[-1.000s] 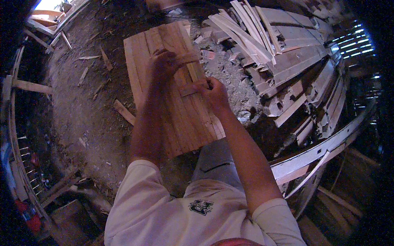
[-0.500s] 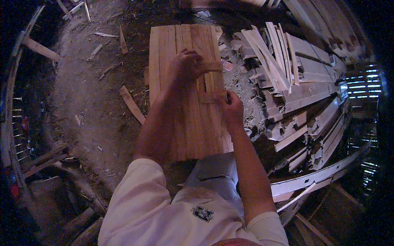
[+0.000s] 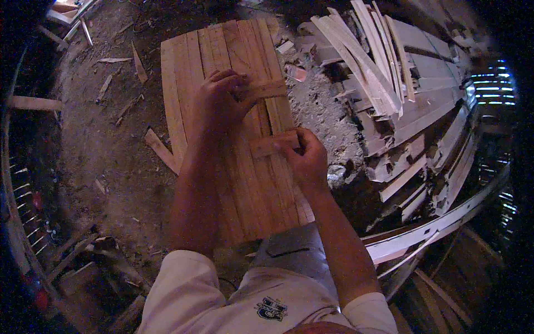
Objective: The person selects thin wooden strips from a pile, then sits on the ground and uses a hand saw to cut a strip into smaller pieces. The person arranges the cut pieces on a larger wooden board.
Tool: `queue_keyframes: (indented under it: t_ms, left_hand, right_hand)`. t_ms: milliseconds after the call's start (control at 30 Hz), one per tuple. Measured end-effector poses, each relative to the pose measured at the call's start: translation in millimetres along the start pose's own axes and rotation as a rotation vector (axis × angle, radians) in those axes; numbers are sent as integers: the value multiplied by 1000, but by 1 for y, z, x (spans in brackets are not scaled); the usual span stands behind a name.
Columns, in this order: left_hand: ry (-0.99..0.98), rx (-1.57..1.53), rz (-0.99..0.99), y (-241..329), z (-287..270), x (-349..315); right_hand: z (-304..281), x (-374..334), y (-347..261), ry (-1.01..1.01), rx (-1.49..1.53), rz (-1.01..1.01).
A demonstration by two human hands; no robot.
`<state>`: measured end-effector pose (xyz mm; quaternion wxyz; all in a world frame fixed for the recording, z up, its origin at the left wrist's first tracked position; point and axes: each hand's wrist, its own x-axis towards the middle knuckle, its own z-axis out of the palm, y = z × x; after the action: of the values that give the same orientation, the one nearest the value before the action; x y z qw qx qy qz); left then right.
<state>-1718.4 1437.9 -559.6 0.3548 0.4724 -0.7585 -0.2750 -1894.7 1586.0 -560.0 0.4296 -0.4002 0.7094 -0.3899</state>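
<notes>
In front of me a panel of planks (image 3: 183,100) lies side by side, its near end close to my legs. Over its upper middle, my left hand (image 3: 219,103) is closed at the left end of a short wooden strip (image 3: 270,89) lying crosswise. Lower down, my right hand (image 3: 308,158) pinches the right end of a wooden block (image 3: 272,145), thumb in front and fingers curled behind. Between the two pieces a dark narrow gap (image 3: 264,119) shows in the planks. My left fingertips are partly hidden.
Split wooden strips (image 3: 364,61) lie on a large stack of boards (image 3: 414,128) at the right. Rubble (image 3: 328,106) borders the panel's right side. Wood scraps (image 3: 158,147) litter the dirt floor (image 3: 89,133) to the left. A long pale beam (image 3: 434,225) crosses the lower right.
The panel appears larger and farther left in view, and slightly turned. Both hands stay at their wooden pieces; the block in my right hand is a little lower and more tilted.
</notes>
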Motion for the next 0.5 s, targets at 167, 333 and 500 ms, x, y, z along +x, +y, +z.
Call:
queue_keyframes:
  t_ms: [167, 333, 500]
  left_hand:
    - [-5, 40, 31, -2, 4, 3]
    - [-7, 23, 42, 1, 2, 3]
    - [-58, 64, -45, 16, 0, 3]
  right_hand:
    - [1, 2, 13, 39, -79, 0]
    - [1, 1, 4, 48, -114, 1]
    - [3, 1, 11, 70, -73, -43]
